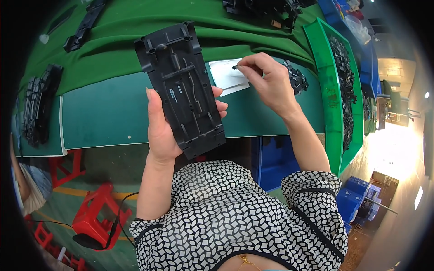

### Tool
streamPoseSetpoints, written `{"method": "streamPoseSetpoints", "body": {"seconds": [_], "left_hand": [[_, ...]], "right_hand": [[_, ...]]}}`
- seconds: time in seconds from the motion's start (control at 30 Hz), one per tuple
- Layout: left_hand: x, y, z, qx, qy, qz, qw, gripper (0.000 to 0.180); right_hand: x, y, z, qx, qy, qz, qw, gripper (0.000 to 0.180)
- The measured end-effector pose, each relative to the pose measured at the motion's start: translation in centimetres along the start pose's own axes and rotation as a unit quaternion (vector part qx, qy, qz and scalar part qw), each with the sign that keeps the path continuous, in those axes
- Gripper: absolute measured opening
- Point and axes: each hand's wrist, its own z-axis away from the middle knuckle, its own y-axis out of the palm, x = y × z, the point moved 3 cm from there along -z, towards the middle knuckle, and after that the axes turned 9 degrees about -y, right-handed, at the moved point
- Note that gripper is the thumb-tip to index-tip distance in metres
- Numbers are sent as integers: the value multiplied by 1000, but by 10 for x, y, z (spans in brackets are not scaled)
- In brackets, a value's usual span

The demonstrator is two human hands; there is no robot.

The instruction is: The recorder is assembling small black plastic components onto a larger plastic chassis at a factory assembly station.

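Observation:
A long black plastic chassis plate [183, 90], moulded with ribs and pipe shapes, is tilted up over the table's front edge. My left hand [162, 128] grips it, thumb along the left side and fingertips showing past the right side. To its right, my right hand [270, 81] pinches a tiny black part [235, 67] between thumb and forefinger. Below that pinch lies a white sheet or pad [226, 79] on the green table. A pile of small black pieces [297, 80] sits just beyond my right hand, partly hidden by it.
At the right stands a green bin [332, 97] full of small black pieces. Stacked black plates [40, 106] lie at the left, and more black parts [266, 11] rest on the green cloth [117, 31] behind. A red stool [96, 219] is below left, near another person's arm [19, 174].

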Motion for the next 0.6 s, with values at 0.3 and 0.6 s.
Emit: {"method": "streamPoseSetpoints", "body": {"seconds": [0.3, 0.6], "left_hand": [[0, 1, 0, 3, 5, 4, 1000, 90], [0, 1, -1, 4, 4, 5, 1000, 91]], "right_hand": [[-11, 5, 6, -28, 30, 12, 999, 12], [-17, 10, 5, -30, 16, 26, 999, 11]]}}
